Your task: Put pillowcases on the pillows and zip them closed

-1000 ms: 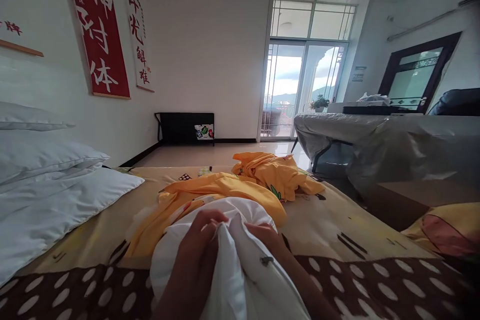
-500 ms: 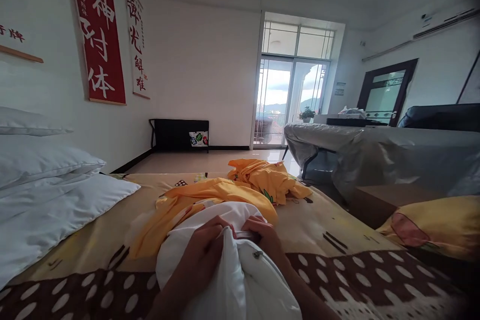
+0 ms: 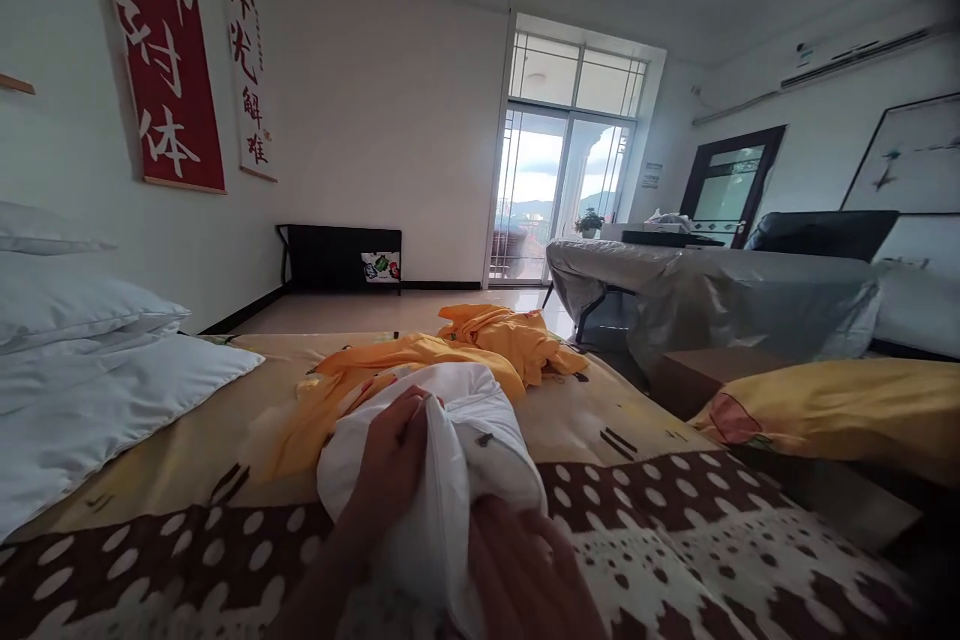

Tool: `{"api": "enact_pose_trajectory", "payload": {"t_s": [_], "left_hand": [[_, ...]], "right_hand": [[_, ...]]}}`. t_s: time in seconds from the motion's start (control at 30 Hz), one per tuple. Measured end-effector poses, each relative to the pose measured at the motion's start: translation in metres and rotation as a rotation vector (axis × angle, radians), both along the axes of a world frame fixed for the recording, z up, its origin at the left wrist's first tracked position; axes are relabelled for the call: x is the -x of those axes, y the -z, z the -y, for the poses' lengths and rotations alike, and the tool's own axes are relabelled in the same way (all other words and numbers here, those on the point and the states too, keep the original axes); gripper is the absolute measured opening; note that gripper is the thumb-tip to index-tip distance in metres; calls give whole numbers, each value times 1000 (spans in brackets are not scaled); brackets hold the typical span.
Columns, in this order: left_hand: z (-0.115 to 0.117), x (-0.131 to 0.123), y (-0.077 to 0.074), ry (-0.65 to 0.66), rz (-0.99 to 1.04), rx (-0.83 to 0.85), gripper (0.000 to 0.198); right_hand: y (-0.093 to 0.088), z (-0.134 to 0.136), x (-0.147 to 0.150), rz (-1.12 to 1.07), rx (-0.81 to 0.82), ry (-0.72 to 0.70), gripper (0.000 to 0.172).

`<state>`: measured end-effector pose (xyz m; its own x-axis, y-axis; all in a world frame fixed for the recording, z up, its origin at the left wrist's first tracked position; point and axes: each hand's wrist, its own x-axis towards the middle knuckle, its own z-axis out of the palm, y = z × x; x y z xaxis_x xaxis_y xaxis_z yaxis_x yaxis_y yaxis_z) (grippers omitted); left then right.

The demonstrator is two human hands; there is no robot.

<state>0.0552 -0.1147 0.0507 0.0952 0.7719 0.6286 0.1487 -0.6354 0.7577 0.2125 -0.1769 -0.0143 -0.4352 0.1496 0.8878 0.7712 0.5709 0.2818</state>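
Observation:
A white pillow (image 3: 499,430) lies on the bed in front of me, with a raised fold of white fabric (image 3: 450,480) along its near side. My left hand (image 3: 394,450) is closed on the upper end of that fold, pinching it. My right hand (image 3: 529,560) rests low against the pillow's near right side, fingers stretched out and slightly smeared; part of its fingertips is hidden by the fabric. Behind the pillow, and partly against it, spreads a crumpled orange cloth (image 3: 420,352) with a printed pattern. A second bunched orange heap (image 3: 517,335) sits just beyond.
White pillows (image 3: 112,370) are stacked at the left. A patterned bedsheet (image 3: 660,510) covers the bed. To the right, a yellow pillow (image 3: 840,405) lies by a cardboard box (image 3: 675,375). Farther back stands a plastic-covered table (image 3: 742,300); a folded black item (image 3: 322,255) leans by the wall.
My right hand has let go of the fabric edge at the top and moved down toward me along the pillow. My left hand keeps its pinch. The view has turned right.

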Motion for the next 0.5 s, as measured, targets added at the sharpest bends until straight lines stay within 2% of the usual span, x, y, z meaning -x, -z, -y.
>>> {"api": "enact_pose_trajectory", "payload": {"t_s": [0.07, 0.13, 0.3, 0.37, 0.5], "left_hand": [[7, -5, -3, -59, -12, -47, 33], [10, -12, -4, -106, -40, -82, 33], [10, -37, -4, -124, -49, -63, 34], [8, -48, -8, -88, 3, -10, 36], [-3, -69, -26, -25, 158, 167, 37]], "right_hand": [[4, -8, 3, 30, 4, -84, 31], [6, -9, 0, 59, 96, -135, 28], [4, 10, -26, 37, 255, -223, 27], [-9, 22, -42, 31, 347, -239, 34], [-55, 41, -76, 99, 566, -191, 39]]}}
